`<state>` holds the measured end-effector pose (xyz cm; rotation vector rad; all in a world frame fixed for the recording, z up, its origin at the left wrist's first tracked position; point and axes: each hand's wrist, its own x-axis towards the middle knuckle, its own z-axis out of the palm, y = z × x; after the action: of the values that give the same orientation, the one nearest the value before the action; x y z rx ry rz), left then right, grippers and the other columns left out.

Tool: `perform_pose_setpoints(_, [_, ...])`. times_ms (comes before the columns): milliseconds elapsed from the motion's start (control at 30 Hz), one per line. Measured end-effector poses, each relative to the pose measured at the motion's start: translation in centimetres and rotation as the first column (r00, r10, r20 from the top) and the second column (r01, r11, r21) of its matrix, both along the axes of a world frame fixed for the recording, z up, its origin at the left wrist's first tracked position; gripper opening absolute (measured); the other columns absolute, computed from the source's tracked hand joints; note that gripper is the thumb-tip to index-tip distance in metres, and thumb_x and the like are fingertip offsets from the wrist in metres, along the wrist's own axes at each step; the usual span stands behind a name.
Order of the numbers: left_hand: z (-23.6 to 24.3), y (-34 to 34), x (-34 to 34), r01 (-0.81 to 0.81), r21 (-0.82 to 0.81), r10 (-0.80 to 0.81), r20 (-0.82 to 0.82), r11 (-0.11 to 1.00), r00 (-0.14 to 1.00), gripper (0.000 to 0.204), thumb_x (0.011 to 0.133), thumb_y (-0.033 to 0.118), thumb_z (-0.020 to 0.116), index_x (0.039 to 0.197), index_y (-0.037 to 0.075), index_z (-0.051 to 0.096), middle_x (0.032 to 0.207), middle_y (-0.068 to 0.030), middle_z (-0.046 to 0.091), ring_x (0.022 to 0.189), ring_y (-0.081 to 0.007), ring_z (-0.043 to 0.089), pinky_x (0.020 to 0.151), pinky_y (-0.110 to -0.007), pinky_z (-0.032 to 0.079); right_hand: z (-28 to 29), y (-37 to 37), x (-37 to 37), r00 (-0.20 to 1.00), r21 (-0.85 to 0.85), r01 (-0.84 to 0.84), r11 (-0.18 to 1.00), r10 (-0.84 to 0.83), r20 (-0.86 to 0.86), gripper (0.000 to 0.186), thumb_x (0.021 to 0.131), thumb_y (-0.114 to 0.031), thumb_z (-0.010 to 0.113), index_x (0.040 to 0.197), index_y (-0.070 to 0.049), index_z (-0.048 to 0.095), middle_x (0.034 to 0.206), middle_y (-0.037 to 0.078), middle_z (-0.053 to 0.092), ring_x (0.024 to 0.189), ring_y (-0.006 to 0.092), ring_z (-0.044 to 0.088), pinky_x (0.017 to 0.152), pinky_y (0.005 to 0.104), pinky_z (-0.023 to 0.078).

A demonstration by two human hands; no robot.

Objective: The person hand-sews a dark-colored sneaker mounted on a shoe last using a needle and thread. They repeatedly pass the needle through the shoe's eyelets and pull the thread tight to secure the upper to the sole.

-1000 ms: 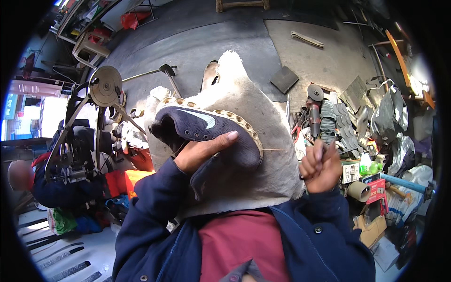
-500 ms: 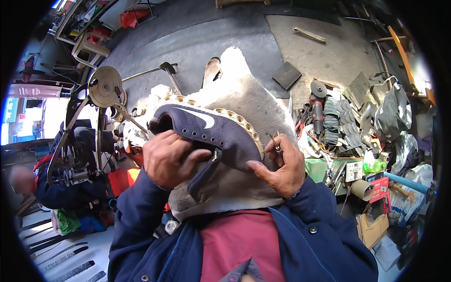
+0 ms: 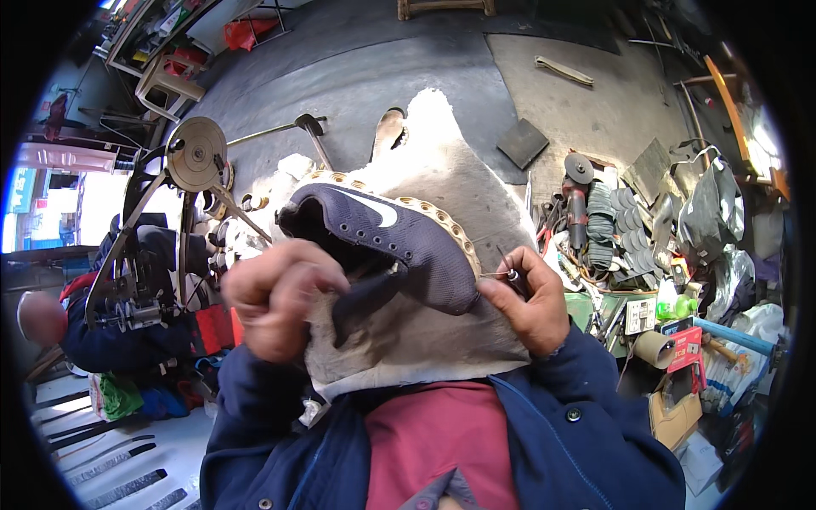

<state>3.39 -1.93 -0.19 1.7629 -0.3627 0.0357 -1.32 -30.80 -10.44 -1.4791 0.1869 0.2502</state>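
A dark sneaker (image 3: 429, 268) with a white side mark and a gold, bubbled sole (image 3: 450, 225) lies on a pale worn cloth (image 3: 463, 170) over my lap. Its toe points right, and its dark tongue (image 3: 365, 302) hangs out toward me. My right hand (image 3: 535, 302) is just right of the toe, with thumb and fingers pinched on a slim metal needle-like tool (image 3: 512, 274). A thin line runs from it to the sole's edge. Left of the tongue, my left hand (image 3: 285, 297) is raised with curled fingers, smeared by motion; whether it grips anything is unclear.
To the left stands a metal machine with a round wheel (image 3: 196, 153). At the right are a rotary power tool (image 3: 577, 200), several dark rolled pieces (image 3: 599, 217), a green bottle (image 3: 676, 302) and a tape roll (image 3: 654, 346). Beyond the cloth, a dark square pad (image 3: 522, 143) lies on the floor.
My left hand has come off the shoe's collar and moved left toward me. My right hand has shifted slightly right and down, away from the toe, still holding the tool.
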Motion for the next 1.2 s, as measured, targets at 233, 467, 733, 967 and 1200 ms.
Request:
perform_pose_setpoints(233, [-2.3, -8.5, 0.9, 0.330, 0.457, -0.403, 0.069, 0.826, 0.913, 0.019, 0.081, 0.006, 0.078, 0.098, 0.009, 0.072, 0.079, -0.0074, 0.062, 0.063, -0.0264, 0.064, 0.055, -0.036, 0.050, 1.7, -2.3, -1.1, 0.895, 0.617, 0.135, 0.776, 0.171, -0.411, 0.017, 0.102, -0.022, 0.063, 0.104, -0.005, 0.064, 0.081, 0.002, 0.062, 0.060, 0.0071, 0.051, 0.052, 0.0223, 0.036])
perform_pose_setpoints(467, [-4.2, -9.3, -0.8, 0.178, 0.567, -0.317, 0.156, 0.804, 0.936, 0.022, 0.079, 0.005, 0.076, 0.099, 0.011, 0.071, 0.079, -0.0079, 0.060, 0.067, -0.0275, 0.066, 0.058, -0.038, 0.052, 2.2, -1.8, -2.3, 0.919, 0.543, 0.051, 0.838, 0.174, -0.355, 0.023, 0.105, -0.019, 0.056, 0.119, -0.001, 0.061, 0.087, 0.005, 0.065, 0.067, 0.0097, 0.056, 0.056, 0.0244, 0.043])
perform_pose_setpoints(733, [-4.7, -8.7, 0.1, 0.142, 0.387, -0.159, 0.010, 0.911, 0.987, 0.013, 0.083, 0.000, 0.072, 0.095, 0.003, 0.068, 0.088, -0.0129, 0.067, 0.077, -0.0328, 0.069, 0.067, -0.036, 0.054, 3.4, -3.1, -2.3, 0.924, 0.228, -0.200, 0.953, 0.261, -0.281, 0.020, 0.102, -0.008, 0.062, 0.120, 0.001, 0.064, 0.089, 0.004, 0.070, 0.070, 0.0068, 0.063, 0.060, 0.0213, 0.050])
perform_pose_setpoints(967, [-4.4, -8.8, -0.1, 0.162, 0.400, -0.182, 0.011, 0.902, 0.983, 0.013, 0.084, 0.001, 0.071, 0.096, 0.003, 0.067, 0.090, -0.0128, 0.068, 0.079, -0.0328, 0.070, 0.068, -0.036, 0.054, 2.4, -1.9, -2.5, 0.941, 0.214, -0.134, 0.968, 0.192, -0.280, 0.020, 0.103, -0.011, 0.062, 0.119, 0.001, 0.062, 0.091, 0.006, 0.070, 0.068, 0.0093, 0.064, 0.056, 0.0219, 0.050])
perform_pose_setpoints(1200, [-4.4, -9.1, -0.1, 0.140, 0.333, -0.144, -0.014, 0.932, 0.990, 0.010, 0.086, -0.002, 0.068, 0.095, 0.000, 0.065, 0.083, -0.0132, 0.063, 0.073, -0.0250, 0.065, 0.067, -0.032, 0.051, 3.1, -3.8, -1.6, 0.931, 0.033, -0.257, 0.966, 0.256, -0.261, 0.016, 0.099, -0.006, 0.066, 0.112, 0.002, 0.067, 0.084, 0.004, 0.071, 0.068, 0.0064, 0.063, 0.061, 0.0222, 0.050])
